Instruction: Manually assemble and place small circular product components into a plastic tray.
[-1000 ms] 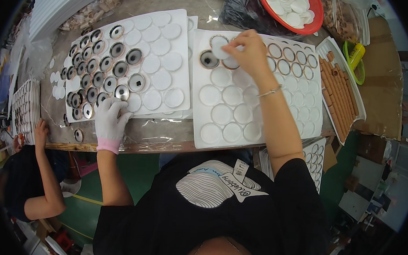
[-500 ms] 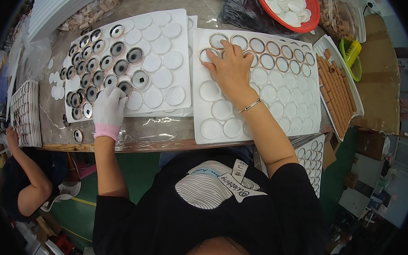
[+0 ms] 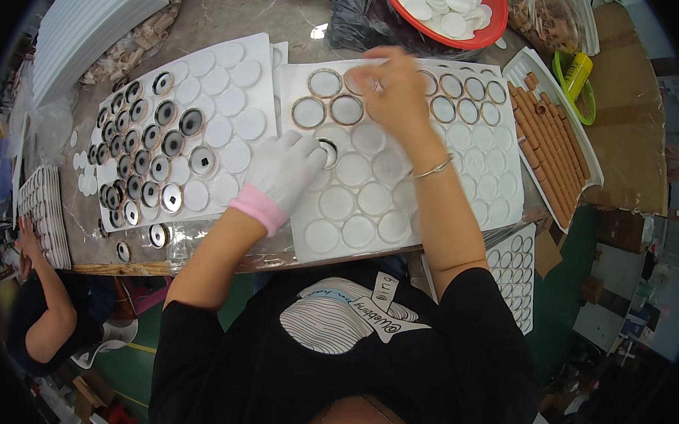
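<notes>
My left hand, in a white glove with a pink cuff, pinches a round metal-rimmed cap over the near-left part of the right white tray. My bare right hand is over the far rows of that tray, its fingers smeared by motion; whether they hold anything is hidden. Copper-edged rings sit in the tray's two far rows, and white round discs show in the nearer wells. On the left white tray, dark round caps lie among white discs.
A red bowl of white discs stands at the back beside black plastic bags. Brown tubes fill a tray at right. Stacked white trays stand back left. Loose caps lie near the table's front edge. Another person's hand is far left.
My left hand has moved right from the left tray to the right tray, with a cap in its fingers. My right hand has lifted and shifted slightly, uncovering rings. The view has shifted too.
</notes>
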Demonstrator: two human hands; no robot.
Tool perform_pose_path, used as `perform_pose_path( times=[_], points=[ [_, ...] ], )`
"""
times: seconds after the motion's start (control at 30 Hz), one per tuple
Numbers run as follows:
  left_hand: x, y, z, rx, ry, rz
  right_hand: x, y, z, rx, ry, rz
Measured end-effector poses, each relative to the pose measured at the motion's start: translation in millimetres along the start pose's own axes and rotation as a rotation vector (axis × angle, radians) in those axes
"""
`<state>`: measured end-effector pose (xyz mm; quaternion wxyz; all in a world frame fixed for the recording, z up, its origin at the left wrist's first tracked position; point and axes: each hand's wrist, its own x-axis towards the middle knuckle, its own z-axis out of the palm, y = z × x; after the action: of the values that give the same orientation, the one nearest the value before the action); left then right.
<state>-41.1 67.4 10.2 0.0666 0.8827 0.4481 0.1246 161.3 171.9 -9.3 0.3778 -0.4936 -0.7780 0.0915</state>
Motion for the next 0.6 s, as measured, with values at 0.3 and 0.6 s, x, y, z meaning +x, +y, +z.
perform_pose_path(
  times=[0.3, 0.6],
  points=[
    [19.2, -21.2, 10.0, -0.187, -0.005, 0.097, 105.9, 58.2, -55.5, -0.469, 0.044, 0.504],
    [-110.1, -139.0, -23.4, 0.245, 0.290, -0.589, 69.0, 97.6, -65.3, -0.297, 0.395, 0.108]
  ],
)
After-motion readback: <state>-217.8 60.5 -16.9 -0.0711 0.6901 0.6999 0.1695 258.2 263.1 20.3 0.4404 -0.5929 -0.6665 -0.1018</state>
